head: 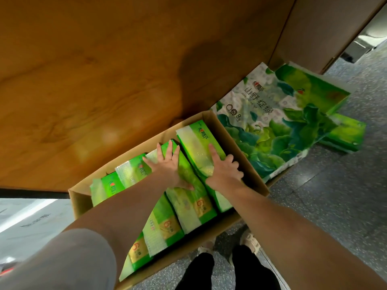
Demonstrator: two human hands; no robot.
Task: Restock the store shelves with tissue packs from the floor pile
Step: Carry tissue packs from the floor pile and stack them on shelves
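Note:
An open cardboard box [255, 178] stands on the floor and holds several green tissue packs on edge in a leaning row. My left hand [167, 164] lies flat with spread fingers on the second pack from the right [188, 195]. My right hand [225, 170] is on the rightmost pack [196, 147]. Its index finger lies straight along the pack's top, and the other fingers curl over the pack's right edge by the box wall. More packs [125, 174] lean to the left, partly hidden by my left forearm.
A large white-and-green pack of rolls [272, 126] leans against the box's right side, with flat green packs [343, 132] behind it on the grey speckled floor [335, 206]. A wooden panel [104, 80] rises directly behind the box. My shoes [249, 241] stand at its near edge.

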